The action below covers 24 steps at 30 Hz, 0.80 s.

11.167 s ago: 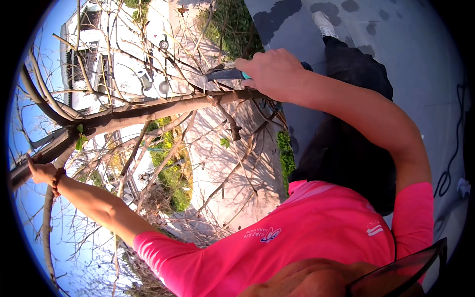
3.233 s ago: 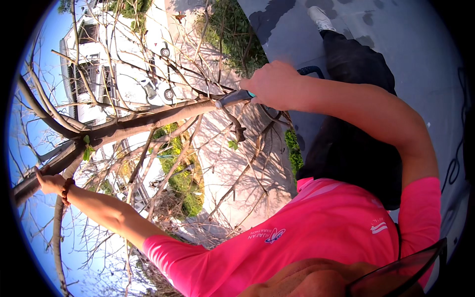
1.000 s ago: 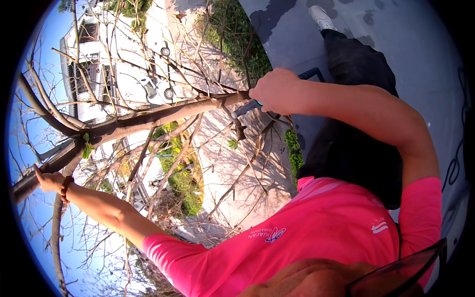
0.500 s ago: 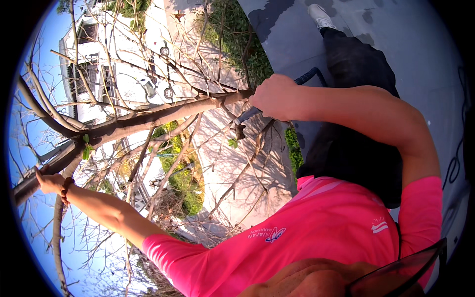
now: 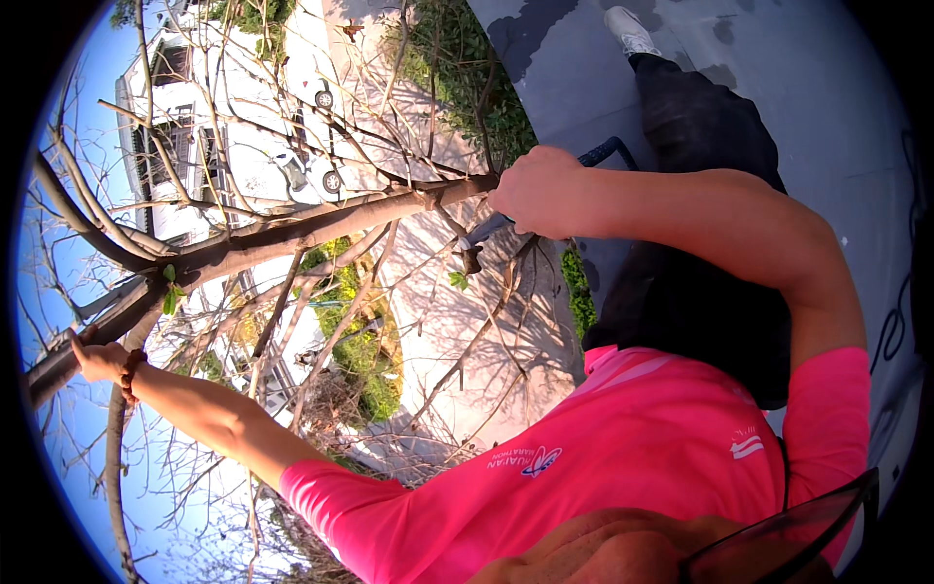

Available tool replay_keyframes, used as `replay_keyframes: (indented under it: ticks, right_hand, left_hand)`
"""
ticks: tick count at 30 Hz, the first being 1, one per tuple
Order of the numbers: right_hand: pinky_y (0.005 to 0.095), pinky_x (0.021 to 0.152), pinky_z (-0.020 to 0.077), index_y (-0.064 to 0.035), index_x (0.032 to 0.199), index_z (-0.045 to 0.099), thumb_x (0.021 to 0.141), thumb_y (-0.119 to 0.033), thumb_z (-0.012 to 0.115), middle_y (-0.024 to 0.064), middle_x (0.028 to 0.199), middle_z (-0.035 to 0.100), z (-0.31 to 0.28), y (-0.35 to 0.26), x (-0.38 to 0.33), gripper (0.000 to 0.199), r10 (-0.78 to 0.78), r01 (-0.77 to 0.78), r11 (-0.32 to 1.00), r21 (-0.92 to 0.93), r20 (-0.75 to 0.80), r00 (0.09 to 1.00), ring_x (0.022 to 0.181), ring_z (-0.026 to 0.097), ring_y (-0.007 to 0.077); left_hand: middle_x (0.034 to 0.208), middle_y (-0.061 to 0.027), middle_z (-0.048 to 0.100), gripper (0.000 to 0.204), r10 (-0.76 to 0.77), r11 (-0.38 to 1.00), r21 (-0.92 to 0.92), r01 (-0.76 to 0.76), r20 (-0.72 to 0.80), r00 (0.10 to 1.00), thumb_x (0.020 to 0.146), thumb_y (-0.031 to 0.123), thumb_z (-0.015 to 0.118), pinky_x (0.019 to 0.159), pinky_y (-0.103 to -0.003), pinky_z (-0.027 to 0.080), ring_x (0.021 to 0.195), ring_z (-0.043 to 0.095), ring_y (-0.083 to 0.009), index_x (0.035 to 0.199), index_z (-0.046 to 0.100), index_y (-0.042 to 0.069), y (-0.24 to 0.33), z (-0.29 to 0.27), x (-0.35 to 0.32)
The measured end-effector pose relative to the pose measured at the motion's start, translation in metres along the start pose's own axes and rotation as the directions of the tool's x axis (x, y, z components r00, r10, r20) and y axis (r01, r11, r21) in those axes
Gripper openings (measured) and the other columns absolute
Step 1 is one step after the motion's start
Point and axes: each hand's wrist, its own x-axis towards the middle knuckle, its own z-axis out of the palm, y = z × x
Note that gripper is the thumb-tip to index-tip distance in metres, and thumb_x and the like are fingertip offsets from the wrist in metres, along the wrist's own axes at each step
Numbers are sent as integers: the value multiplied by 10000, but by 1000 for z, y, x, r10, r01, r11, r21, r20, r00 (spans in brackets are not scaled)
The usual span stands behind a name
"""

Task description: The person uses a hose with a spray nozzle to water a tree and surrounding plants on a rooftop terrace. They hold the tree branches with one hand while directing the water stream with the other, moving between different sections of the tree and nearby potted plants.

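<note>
A thick, bare tree branch [image 5: 292, 232] runs from the left edge to the middle. At its left end my left hand [image 5: 102, 361] is closed around it, with the thumb along the bark and a beaded bracelet on the wrist; most of the fingers are hidden. My right hand [image 5: 533, 192] makes a fist beside the branch's right end. In that fist is a tool of a kind I cannot make out: a dark curved bar [image 5: 605, 151] shows on one side, and a grey, blurred piece [image 5: 486, 230] on the other, close to a side twig.
Thin twigs [image 5: 229, 146] spread around the branch. Below are a paved path [image 5: 467, 341], green shrubs [image 5: 457, 97], a white vehicle [image 5: 302, 165] and a white building [image 5: 161, 127]. My shoe [image 5: 630, 31] rests on a grey surface [image 5: 817, 107]; a dark cord [image 5: 890, 331] lies at right.
The grey piece below my right fist has shifted slightly and looks broader and more blurred. My right hand has moved only a little; my left hand stays on the branch.
</note>
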Motion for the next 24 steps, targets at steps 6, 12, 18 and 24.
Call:
replay_keyframes:
  ticks: [6, 12, 18, 24]
  right_hand:
    - [503, 751, 556, -83, 1113, 671, 933, -305, 741, 139, 910, 745, -17, 8, -1, 295, 67, -53, 996, 71, -213, 975, 929, 737, 357]
    - [505, 762, 553, -81, 1118, 669, 945, -297, 731, 148, 908, 746, -4, 9, -2, 284, 72, -68, 997, 28, -202, 977, 906, 737, 369]
    - [493, 771, 559, -94, 1127, 689, 938, -312, 733, 139, 937, 749, -8, 0, -2, 292, 43, -39, 999, 35, -120, 992, 938, 738, 358]
    - [474, 768, 564, -97, 1094, 697, 931, -327, 740, 136, 960, 749, -8, 9, -3, 285, 60, -59, 998, 15, -201, 978, 954, 738, 346]
  left_hand:
    - [721, -176, 699, 325, 97, 995, -4, -97, 21, 995, 806, 156, 855, 664, -372, 549, 644, 652, -243, 762, 677, -112, -6, -13, 21]
    - [704, -162, 699, 350, 24, 999, 44, -24, -14, 1000, 808, 216, 854, 647, -360, 538, 650, 647, -233, 695, 690, -73, -3, 0, 2]
    - [726, -160, 710, 334, 218, 965, 122, -232, 115, 969, 819, 204, 846, 660, -358, 532, 670, 651, -224, 761, 711, -96, -17, -33, 45]
    - [768, -178, 721, 349, 56, 998, 28, -56, -8, 998, 810, 206, 858, 678, -377, 545, 680, 655, -236, 834, 724, -115, -8, -13, 19]
